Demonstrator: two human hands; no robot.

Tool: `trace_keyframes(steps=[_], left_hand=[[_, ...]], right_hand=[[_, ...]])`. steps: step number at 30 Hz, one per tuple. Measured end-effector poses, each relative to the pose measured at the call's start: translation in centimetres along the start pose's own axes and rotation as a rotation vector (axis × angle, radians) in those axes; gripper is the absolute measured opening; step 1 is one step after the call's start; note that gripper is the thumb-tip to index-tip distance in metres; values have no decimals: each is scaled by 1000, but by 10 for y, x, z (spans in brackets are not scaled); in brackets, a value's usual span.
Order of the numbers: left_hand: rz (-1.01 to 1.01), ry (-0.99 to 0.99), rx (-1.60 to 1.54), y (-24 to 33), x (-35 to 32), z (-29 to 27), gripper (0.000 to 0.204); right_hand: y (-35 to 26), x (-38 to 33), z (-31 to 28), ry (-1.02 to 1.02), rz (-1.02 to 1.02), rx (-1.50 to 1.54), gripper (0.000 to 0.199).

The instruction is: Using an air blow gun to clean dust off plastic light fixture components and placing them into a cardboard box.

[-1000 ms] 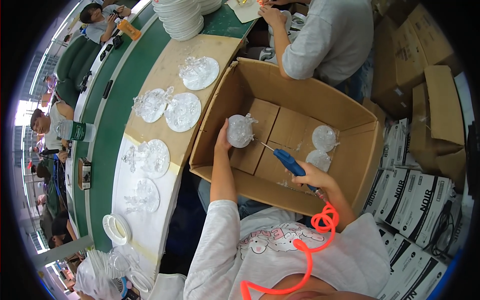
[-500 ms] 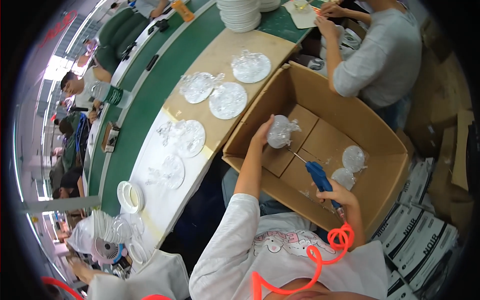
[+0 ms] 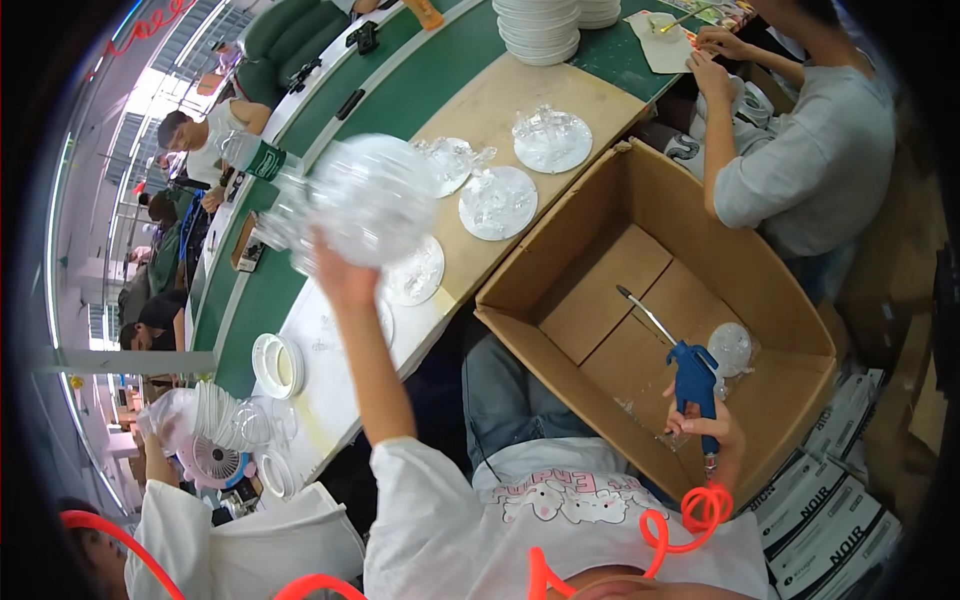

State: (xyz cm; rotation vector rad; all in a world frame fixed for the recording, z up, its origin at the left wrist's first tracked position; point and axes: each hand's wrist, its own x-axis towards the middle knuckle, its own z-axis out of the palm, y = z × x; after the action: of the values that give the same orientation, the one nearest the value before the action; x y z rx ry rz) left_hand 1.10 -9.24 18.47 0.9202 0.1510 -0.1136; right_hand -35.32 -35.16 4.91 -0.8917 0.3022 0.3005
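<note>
Clearly the packing is only partly done: by my reading, 1 bagged clear piece [image 3: 732, 347] lies in the lower right corner of the open cardboard box [image 3: 800, 300], and most of the box floor is bare. The left hand [image 3: 340, 275] is raised at centre left, fingers closed round a large clear plastic-wrapped piece [image 3: 365, 200] held up over the bench, well apart from the box. The right hand [image 3: 705, 430], at lower right, is wrapped tight round the grip of a blue air gun [image 3: 692, 375], whose thin metal nozzle points up and left across the box floor; a coiled orange hose [image 3: 690, 515] trails from it along the bottom edge.

Several more wrapped pieces on white discs [image 3: 497, 203] wait on the tan board [image 3: 520, 110] at upper centre, so a good deal looks left to go in.

That board lies on a long green bench [image 3: 420, 80] running from top centre to lower left. White plates [image 3: 540, 30] are stacked at the top. A person in a grey shirt [image 3: 810, 160] works at upper right, others sit along the left edge, and printed cartons [image 3: 830, 510] stand at lower right.
</note>
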Motion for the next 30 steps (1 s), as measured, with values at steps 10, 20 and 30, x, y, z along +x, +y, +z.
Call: trace_keyframes(steps=[10, 20, 30], left_hand=[[29, 160, 133, 62, 205, -134, 43], [-460, 365, 318, -9, 251, -223, 38], [-14, 505, 882, 56, 270, -234, 53]], right_hand=[[-4, 8, 1, 54, -37, 25, 59], [0, 22, 0, 95, 30, 43, 56], [2, 24, 14, 121, 0, 47, 54]])
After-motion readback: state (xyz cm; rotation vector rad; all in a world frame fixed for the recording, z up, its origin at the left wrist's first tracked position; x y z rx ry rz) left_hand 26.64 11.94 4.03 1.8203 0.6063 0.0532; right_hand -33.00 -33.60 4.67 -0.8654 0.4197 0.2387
